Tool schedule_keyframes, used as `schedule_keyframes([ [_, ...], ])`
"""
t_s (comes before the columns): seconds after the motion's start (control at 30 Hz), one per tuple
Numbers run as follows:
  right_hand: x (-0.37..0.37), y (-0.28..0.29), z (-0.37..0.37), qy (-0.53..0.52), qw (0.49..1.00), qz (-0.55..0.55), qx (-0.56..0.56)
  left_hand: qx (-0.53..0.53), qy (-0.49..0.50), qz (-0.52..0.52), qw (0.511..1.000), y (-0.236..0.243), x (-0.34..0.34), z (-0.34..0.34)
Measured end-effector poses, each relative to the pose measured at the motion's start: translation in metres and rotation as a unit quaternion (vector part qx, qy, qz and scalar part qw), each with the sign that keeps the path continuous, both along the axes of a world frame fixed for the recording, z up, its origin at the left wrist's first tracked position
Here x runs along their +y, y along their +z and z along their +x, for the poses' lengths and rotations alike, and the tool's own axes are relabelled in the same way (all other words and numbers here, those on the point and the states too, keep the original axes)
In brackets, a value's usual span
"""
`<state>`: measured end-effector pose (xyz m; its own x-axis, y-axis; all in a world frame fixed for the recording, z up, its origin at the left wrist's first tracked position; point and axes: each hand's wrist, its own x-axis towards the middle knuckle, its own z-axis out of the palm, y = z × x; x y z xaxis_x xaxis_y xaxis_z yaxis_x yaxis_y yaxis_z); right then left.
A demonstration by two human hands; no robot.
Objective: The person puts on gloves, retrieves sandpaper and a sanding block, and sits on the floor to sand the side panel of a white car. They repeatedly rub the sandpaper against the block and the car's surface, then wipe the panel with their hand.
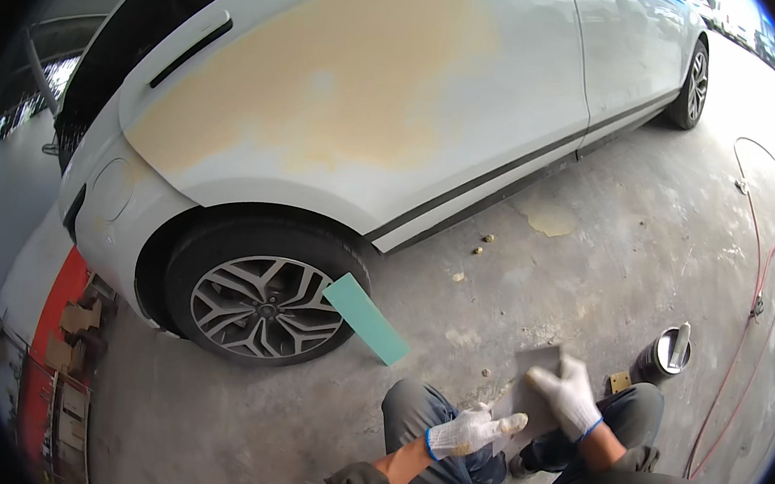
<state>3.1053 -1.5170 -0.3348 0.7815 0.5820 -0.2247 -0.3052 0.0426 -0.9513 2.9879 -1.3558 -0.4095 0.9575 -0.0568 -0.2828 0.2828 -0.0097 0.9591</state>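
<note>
In front of my knees I hold a thin grey sheet (512, 402), probably sandpaper, between both hands. My left hand (472, 431), in a white knit glove with a blue cuff, is closed on its lower left edge, the thumb stretched along it. My right hand (569, 395), gloved the same way, grips it higher up at the right. Ahead to the left, a long teal block (367, 319) leans on the car's wheel (269, 307). Above it, the white car door (523, 96) bears a wide beige filler patch (358, 62).
A dark open can (644, 364) with a pale tube-shaped thing in it stands right of my knee, beside a small yellowish piece (619, 383). Red hoses (744, 342) run along the floor at right. A rack with boxes (69, 351) stands at far left. Small crumbs (489, 239) lie on the concrete.
</note>
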Motion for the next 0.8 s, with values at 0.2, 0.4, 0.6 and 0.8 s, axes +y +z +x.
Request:
schedule_keyframes([
  [0.2,0.003,-0.011,0.009,-0.038,0.998,-0.016,0.054,0.043,-0.104,0.106,0.988,-0.025,0.016,-0.001],
  [0.4,0.006,-0.018,-0.029,0.038,0.999,-0.022,-0.032,0.087,-0.086,-0.019,0.992,0.008,0.012,0.007],
  [0.6,0.002,-0.023,-0.038,0.044,0.979,0.100,0.171,-0.103,0.013,-0.244,0.964,-0.050,0.000,-0.010],
  [0.8,-0.002,-0.038,-0.033,0.047,0.952,0.212,0.215,-0.020,0.060,-0.398,0.915,0.005,-0.014,0.003],
])
